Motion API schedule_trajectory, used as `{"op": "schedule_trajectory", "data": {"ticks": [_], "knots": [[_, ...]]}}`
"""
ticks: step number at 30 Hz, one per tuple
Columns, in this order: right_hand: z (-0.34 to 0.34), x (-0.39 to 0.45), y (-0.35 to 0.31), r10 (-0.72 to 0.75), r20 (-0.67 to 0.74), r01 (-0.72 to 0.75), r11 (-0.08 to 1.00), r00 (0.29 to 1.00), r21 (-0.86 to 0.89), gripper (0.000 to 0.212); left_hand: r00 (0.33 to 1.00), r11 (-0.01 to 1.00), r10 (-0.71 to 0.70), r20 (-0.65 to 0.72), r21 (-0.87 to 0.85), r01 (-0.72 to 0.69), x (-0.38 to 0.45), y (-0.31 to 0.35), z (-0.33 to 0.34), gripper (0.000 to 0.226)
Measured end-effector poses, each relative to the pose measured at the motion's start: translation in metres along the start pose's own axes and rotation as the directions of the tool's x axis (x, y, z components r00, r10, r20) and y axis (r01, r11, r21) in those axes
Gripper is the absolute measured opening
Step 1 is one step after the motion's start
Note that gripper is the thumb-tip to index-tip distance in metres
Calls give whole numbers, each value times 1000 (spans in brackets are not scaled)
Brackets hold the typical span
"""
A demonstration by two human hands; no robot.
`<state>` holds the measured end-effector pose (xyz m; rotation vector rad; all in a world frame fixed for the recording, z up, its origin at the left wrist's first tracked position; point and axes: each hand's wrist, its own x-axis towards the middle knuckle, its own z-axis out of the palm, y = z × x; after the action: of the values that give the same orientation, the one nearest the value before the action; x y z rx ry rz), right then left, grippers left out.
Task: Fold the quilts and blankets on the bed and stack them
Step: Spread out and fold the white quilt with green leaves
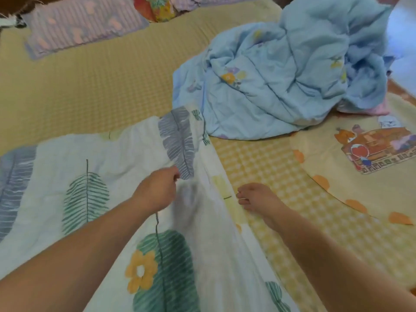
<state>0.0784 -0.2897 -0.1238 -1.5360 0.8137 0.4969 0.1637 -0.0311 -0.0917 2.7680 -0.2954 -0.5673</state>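
Note:
A white quilt [67,158] printed with green and grey leaves lies spread over the near left of the bed. My left hand [157,190] grips a raised fold of it near the grey leaf. My right hand [254,197] pinches the quilt's right edge, fingers curled at the hem. A crumpled light blue quilt [281,79] with small flowers is heaped at the far right. Under it and to the right lies a yellow checked blanket [281,176] with a cartoon picture.
The yellow bed sheet [101,86] is bare across the middle left. A purple striped pillow [81,25] lies at the far left, with a colourful floral cushion [155,6] beside it. Bright light falls at the right edge beyond the bed.

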Motion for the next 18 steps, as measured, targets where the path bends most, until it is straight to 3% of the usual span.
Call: {"op": "schedule_trajectory", "data": {"ticks": [2, 4, 6, 9, 11, 12, 15, 18], "knots": [[12, 51, -5, -66, 43, 71, 987, 997, -142, 18, 987, 955, 161, 22, 250, -162, 69, 19, 1, 36], [28, 88, 1, -111, 79, 130, 944, 991, -303, 27, 949, 825, 286, 132, 470, -314, 126, 37, 7, 56], [40, 109, 13, -167, 69, 179, 842, 983, -508, 32, 885, 639, 371, 281, 614, -463, 166, 50, 19, 67], [44, 109, 27, -281, -1, 223, 761, 960, -609, 26, 792, 331, 373, 483, 729, -600, 196, 60, 31, 72], [49, 97, 34, -497, 26, 372, 613, 867, -697, 25, 777, 194, 340, 529, 769, -609, 208, 56, 25, 68], [53, 89, 35, -573, 106, 472, 540, 813, -696, 27, 771, 145, 347, 534, 782, -606, 212, 53, 17, 61], [65, 76, 37, -607, 367, 689, 464, 705, -557, 30, 780, 47, 347, 520, 821, -568, 215, 29, -14, 34], [67, 85, 32, -513, 401, 650, 575, 759, -496, 29, 896, 142, 143, 420, 887, -439, 207, 3, -34, 30]]}}
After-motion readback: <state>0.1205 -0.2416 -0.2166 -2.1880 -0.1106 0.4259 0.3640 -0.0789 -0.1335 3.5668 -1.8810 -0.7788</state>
